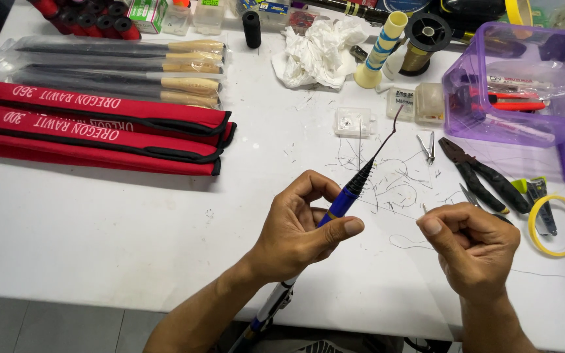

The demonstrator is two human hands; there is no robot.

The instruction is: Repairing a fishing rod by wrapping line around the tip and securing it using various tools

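Left hand (299,225) is wrapped round a blue-and-black telescopic rod (348,196), thumb out along the top and fingers curled under, prob. to keep the thin dark tip (387,134) steady and angled up over the white table (99,222). Rod sits roughly mid-frame, butt end running down past the table edge toward the body. Right hand (472,242) is closed in a loose fist w/ thumb pressed to forefinger, a pinch on sth very fine; a thin line (407,245) trails on the table between the two hands, so likely that, but can't confirm. Hands are apart, not touching.

Tools lie w/in easy reach on the right: black pliers (482,173), small nail clippers (428,147), yellow tape roll (554,225). Line offcuts (387,180) are scattered beyond the rod. Red rod sleeves (93,127) are pushed off to the left, a purple plastic box (518,85) far right.

Hard to make out: whether line is actually on the tip, what's in the pinch. Rod butt is cut off at the frame bottom.
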